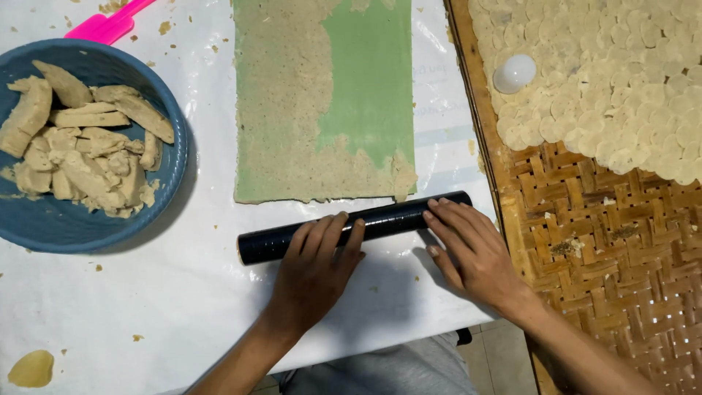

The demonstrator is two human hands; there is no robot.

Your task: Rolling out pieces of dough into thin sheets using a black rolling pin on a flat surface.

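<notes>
Lying under both hands' fingers: black rolling tube.

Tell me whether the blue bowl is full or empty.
Partly full: the blue bowl holds a heap of beige dough pieces, with bare blue bottom showing below them.

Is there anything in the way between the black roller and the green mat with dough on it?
Nothing visible. Both hands, left and right, rest on the roller, and only bare white sheet lies between it and the mat.
</notes>
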